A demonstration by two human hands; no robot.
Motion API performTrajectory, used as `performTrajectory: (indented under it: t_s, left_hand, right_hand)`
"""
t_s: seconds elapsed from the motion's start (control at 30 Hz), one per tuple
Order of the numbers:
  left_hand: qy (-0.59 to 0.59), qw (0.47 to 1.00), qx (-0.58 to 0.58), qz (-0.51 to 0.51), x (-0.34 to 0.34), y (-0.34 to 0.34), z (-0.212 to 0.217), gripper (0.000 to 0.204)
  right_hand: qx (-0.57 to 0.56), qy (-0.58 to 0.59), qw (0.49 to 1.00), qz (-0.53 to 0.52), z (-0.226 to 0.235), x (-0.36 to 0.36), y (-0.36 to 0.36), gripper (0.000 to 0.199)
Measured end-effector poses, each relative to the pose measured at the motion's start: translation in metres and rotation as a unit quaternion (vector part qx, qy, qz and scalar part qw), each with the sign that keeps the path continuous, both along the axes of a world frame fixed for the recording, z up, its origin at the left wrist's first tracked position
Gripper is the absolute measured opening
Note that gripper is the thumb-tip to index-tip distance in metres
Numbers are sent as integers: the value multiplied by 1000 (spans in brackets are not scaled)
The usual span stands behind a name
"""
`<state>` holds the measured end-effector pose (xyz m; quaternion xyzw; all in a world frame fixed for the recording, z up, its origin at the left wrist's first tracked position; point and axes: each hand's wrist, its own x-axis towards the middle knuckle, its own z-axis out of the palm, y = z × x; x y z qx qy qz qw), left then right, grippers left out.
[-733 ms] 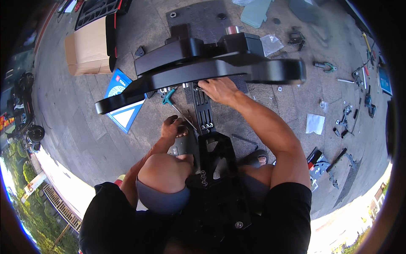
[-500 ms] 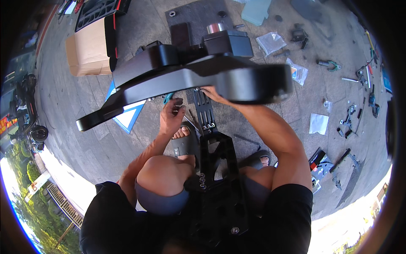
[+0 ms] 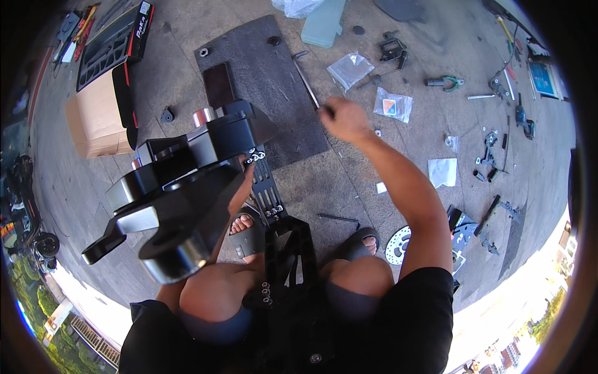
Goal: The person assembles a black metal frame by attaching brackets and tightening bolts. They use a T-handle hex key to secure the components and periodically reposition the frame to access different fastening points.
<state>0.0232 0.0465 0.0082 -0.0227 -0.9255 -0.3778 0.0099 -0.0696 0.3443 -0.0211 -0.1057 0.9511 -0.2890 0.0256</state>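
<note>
Fingers (image 3: 332, 107) of right hand (image 3: 350, 122): curled, at the near end of the rod (image 3: 304, 77); whether they grip it, one cannot tell.
Left hand (image 3: 246, 177): partly hidden behind the black assembly (image 3: 180, 194), beside the slotted bar (image 3: 268, 189); its grip cannot be told.
Rod: along the right edge of the mat (image 3: 286, 118).
Assembly: left of the bar's far end in view.
Phone (image 3: 217, 85): flat on the mat.
</note>
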Motion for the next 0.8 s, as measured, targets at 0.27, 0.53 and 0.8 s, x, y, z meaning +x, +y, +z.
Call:
performTrajectory:
  t_s: [0.27, 0.53, 0.8]
  left_hand:
    - [73, 995, -52, -54, 2, 0, 4, 24]
    - [64, 994, -53, -66, 3, -6, -4, 25]
    - [46, 988, -111, -94, 4, -12, -4, 31]
  right_hand:
    - [111, -152, 888, -419, -46, -70, 97, 53]
    - [-176, -89, 922, -333, -62, -51, 100, 47]
    - [-99, -145, 936, -304, -57, -54, 101, 48]
